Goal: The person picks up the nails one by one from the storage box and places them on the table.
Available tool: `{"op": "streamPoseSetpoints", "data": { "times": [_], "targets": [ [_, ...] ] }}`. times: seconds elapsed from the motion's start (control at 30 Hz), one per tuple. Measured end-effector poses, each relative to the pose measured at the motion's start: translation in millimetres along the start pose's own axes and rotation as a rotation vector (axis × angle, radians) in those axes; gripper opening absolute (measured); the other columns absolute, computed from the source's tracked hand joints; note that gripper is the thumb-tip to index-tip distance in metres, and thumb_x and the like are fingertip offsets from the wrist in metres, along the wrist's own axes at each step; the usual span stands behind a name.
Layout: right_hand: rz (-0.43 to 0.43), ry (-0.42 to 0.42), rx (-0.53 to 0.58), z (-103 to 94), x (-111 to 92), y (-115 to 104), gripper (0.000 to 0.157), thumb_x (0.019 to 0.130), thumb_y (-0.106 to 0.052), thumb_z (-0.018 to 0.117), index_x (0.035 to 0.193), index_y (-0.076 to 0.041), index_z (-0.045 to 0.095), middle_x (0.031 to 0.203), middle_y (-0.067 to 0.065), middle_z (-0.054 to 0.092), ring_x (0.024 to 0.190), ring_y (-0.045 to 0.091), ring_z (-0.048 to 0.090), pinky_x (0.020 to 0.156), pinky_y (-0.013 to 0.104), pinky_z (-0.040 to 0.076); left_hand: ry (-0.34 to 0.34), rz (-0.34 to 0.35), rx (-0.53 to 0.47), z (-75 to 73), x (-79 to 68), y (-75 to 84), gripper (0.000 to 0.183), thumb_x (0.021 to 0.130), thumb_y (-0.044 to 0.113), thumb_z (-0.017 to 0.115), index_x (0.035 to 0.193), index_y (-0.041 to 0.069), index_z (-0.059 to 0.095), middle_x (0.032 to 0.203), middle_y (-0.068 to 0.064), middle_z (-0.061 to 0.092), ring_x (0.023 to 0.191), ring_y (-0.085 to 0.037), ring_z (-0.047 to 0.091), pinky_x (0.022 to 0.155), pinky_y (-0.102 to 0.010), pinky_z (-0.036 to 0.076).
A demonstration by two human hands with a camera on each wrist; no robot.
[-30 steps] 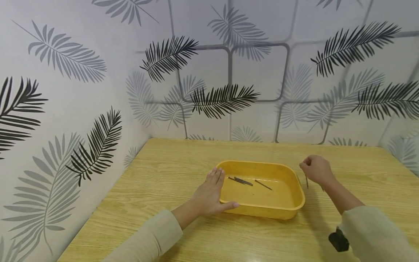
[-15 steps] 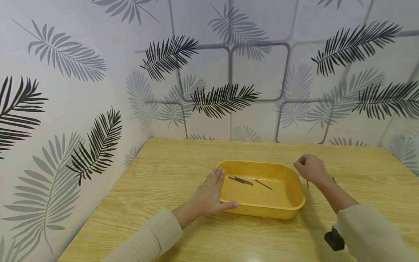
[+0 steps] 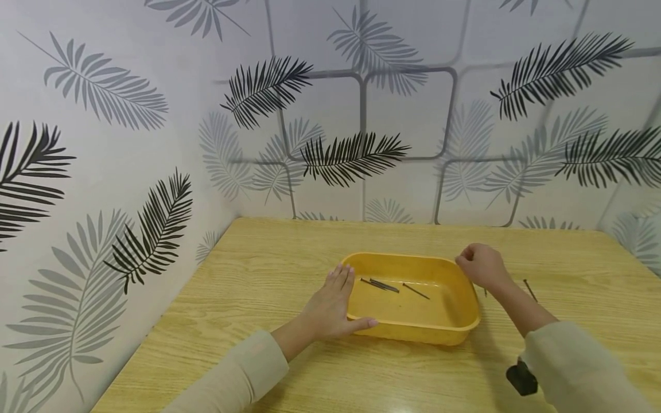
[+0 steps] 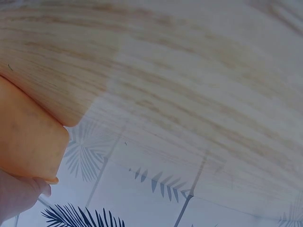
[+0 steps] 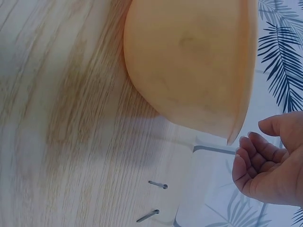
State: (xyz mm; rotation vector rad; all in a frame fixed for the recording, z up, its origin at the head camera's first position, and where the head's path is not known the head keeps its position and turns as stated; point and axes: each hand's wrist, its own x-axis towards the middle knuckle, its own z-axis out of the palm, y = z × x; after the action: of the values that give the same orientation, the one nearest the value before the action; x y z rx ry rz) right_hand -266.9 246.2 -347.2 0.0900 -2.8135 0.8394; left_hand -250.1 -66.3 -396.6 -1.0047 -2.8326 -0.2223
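Note:
In the head view, the left hand (image 3: 330,307) rests on the left end of a yellow plastic tray (image 3: 413,334), fingers straight along the rim and thumb over the front rim. Several nails (image 3: 384,285) lie together inside, with a single nail (image 3: 415,291) apart on their right. The right hand (image 3: 482,267) is at the tray's back right corner. In the right wrist view the fingers (image 5: 241,177) are loosely curled, the thumb stands apart, and nothing shows between them. Two more nails lie on the table right of the tray, one (image 3: 530,291) in plain sight, the other mostly behind the right hand.
The light wooden table (image 3: 258,252) runs back to a wall (image 3: 403,189) with a leaf pattern. Another patterned wall (image 3: 103,172) borders the table on the left. A small black device (image 3: 521,378) sits at the right sleeve.
The right hand has moved left from beside the tray to its back right corner, uncovering a nail on the table. The left hand, the tray and the nails inside stay put.

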Motion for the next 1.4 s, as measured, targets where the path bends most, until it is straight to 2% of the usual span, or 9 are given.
{"op": "streamPoseSetpoints", "data": {
  "times": [0.2, 0.57, 0.83, 1.23, 1.4],
  "targets": [
    [0.001, 0.004, 0.022, 3.3, -1, -4, 0.021, 0.089, -0.011, 0.051, 0.087, 0.010, 0.058, 0.078, 0.020, 0.059, 0.067, 0.025, 0.053, 0.058, 0.033, 0.047, -0.007, -0.005, 0.001, -1.0, -0.9, 0.8, 0.109, 0.080, 0.080, 0.022, 0.146, -0.008, 0.012, 0.153, -0.023, 0.013, 0.144, -0.034, 0.010, 0.116, -0.041, 0.018],
    [-0.034, -0.014, 0.049, 10.1, -2, -13, 0.019, 0.089, -0.010, 0.055, 0.090, 0.008, 0.058, 0.082, 0.020, 0.060, 0.070, 0.024, 0.054, 0.060, 0.031, 0.047, -0.012, -0.014, 0.025, -0.8, -0.5, 1.3, 0.107, 0.082, 0.077, 0.028, 0.146, -0.007, 0.012, 0.154, -0.022, 0.014, 0.144, -0.033, 0.010, 0.117, -0.040, 0.018],
    [-0.067, -0.052, 0.073, 17.2, -1, -18, 0.018, 0.090, -0.010, 0.057, 0.091, 0.007, 0.058, 0.084, 0.019, 0.059, 0.074, 0.024, 0.054, 0.063, 0.033, 0.047, -0.014, -0.018, 0.037, -0.5, -0.3, 2.2, 0.102, 0.085, 0.071, 0.038, 0.146, -0.007, 0.012, 0.153, -0.022, 0.014, 0.144, -0.033, 0.010, 0.117, -0.040, 0.018],
    [-0.076, -0.103, 0.037, 28.8, 1, -24, 0.020, 0.088, -0.011, 0.057, 0.096, 0.008, 0.057, 0.090, 0.021, 0.059, 0.080, 0.028, 0.054, 0.069, 0.039, 0.048, -0.022, -0.025, 0.030, -1.3, -0.8, 2.9, 0.101, 0.086, 0.068, 0.042, 0.146, -0.007, 0.011, 0.154, -0.022, 0.013, 0.144, -0.033, 0.009, 0.117, -0.040, 0.017],
    [-0.124, -0.129, 0.023, 33.7, 1, -24, 0.022, 0.087, -0.011, 0.058, 0.096, 0.009, 0.057, 0.088, 0.022, 0.059, 0.079, 0.028, 0.055, 0.067, 0.039, 0.049, -0.021, -0.027, 0.028, -0.8, -0.5, 2.7, 0.100, 0.086, 0.067, 0.042, 0.146, -0.006, 0.011, 0.154, -0.021, 0.013, 0.144, -0.033, 0.009, 0.117, -0.040, 0.017]
  ]
}}
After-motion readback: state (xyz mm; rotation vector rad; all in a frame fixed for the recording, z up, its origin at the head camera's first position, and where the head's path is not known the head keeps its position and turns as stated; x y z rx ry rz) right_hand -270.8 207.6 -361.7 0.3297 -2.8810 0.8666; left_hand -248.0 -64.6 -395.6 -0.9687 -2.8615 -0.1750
